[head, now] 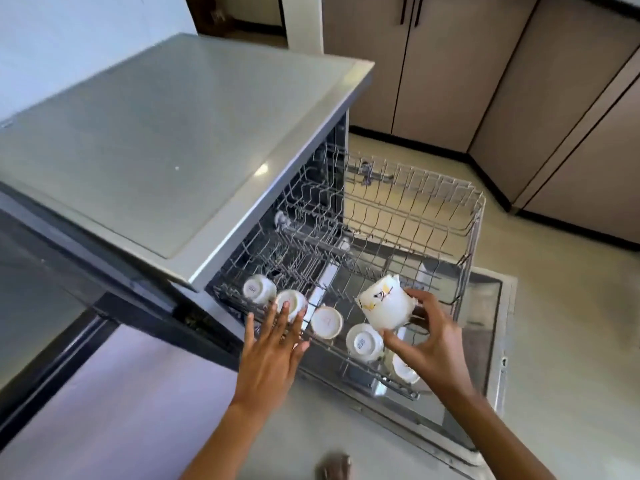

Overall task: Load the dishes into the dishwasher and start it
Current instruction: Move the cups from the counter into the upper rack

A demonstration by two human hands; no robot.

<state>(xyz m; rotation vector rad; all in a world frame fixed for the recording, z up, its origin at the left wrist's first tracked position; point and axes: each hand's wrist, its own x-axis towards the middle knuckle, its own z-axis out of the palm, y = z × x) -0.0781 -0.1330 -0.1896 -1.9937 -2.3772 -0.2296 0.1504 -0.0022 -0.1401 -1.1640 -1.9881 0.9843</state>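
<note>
- Two hands were over the pulled-out upper rack [446,216]; our right hand [420,336] held a white cup [384,303] by its side, thumb below and fingers curled behind it, the cup tilted with its base up and to the left.
- That held cup hung just above the rack's near right part, over the gap between two cups already lying there.
- Our left hand [273,344] was spread flat with fingers straight, its fingertips [284,306] touching an upturned cup [291,303] at the rack's near left edge.
- Just left of that one lay another upturned cup [258,289], the two side by side.
- Between our hands sat a third cup [326,322] with its base showing, and beside it a fourth [363,341], right under the held cup.
- A fifth cup [404,370] lay partly hidden beneath our right wrist, at the rack's near corner.
- The dishwasher door [498,344] lay folded down under the rack, and the machine's grey top [180,143] stretched away to the left.
- Brown cabinets [450,64] stood beyond, on a pale floor [571,323].
</note>
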